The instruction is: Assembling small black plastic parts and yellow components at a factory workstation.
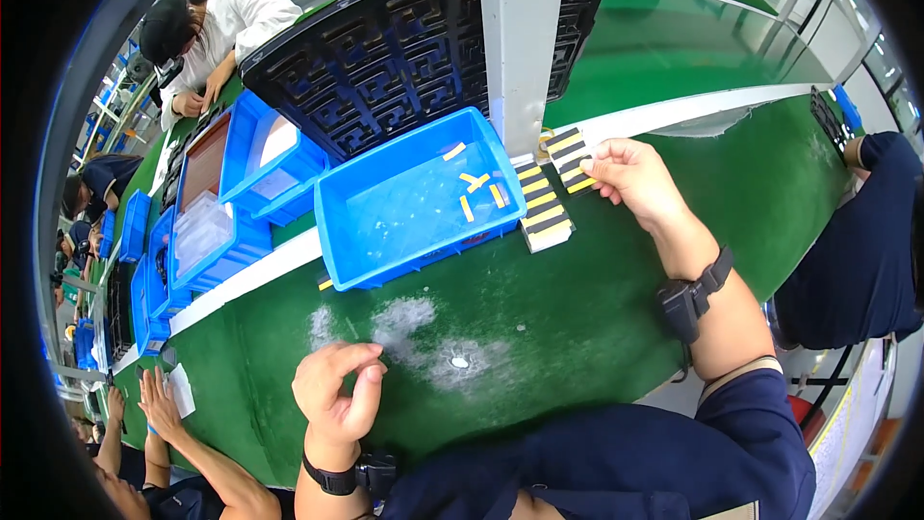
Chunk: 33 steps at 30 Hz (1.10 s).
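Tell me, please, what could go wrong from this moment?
The right hand holds the striped piece only near its edge, so its grip might slip. The striped stack stands right beside the blue bin; a nudge could perhaps shift it. Small yellow pieces lie scattered in the bin and may slide if it tips.

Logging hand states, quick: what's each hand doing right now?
Left hand: partly open, fingers loosely curled, no held object visible, above the green table.
Right hand: closed, holding the edge of a black-and-yellow striped piece.
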Available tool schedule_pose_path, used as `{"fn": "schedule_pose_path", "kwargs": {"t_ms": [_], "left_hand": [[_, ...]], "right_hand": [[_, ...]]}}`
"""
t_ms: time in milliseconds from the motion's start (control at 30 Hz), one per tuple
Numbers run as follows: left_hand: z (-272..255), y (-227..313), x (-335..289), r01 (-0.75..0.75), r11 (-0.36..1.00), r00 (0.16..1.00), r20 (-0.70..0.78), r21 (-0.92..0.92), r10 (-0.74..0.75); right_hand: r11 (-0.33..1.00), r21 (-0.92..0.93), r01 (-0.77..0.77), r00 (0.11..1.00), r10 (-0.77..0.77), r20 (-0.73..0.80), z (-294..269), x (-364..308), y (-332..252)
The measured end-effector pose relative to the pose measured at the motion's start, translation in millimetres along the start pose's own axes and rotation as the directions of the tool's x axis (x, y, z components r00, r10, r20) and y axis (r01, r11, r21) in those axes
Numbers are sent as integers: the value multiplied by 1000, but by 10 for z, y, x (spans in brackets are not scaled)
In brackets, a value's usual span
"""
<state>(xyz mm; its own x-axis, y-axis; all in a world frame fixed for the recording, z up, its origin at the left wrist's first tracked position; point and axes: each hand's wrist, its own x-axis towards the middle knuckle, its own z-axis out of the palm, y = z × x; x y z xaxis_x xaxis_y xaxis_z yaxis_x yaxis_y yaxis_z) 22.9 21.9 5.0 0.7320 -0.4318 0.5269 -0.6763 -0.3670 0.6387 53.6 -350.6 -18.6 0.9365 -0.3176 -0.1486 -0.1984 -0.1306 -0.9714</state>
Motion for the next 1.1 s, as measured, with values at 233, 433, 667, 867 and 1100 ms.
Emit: {"fn": "schedule_pose_path", "kwargs": {"t_ms": [233, 433, 667, 867, 1100], "left_hand": [[69, -30, 0, 108, 994, 993, 43, 4, -109], [90, -41, 15, 103, 994, 990, 92, 44, -107], [102, -48, 26, 107, 994, 989, 99, 37, -110], [102, -53, 29, 99, 994, 991, 86, 44, -102], [83, -53, 55, 91, 995, 989, 112, 32, -94]], "right_hand": [[917, -391, 85, 993, -46, 108, 102, -68, -20], [461, -842, 280, 913, -398, 86, 246, -225, -73], [567, -731, 379, 891, -437, 123, 210, -204, -64], [771, -521, 367, 924, -368, 108, 274, -234, -65], [860, -427, 279, 955, -295, 30, 338, -191, 51]]}}
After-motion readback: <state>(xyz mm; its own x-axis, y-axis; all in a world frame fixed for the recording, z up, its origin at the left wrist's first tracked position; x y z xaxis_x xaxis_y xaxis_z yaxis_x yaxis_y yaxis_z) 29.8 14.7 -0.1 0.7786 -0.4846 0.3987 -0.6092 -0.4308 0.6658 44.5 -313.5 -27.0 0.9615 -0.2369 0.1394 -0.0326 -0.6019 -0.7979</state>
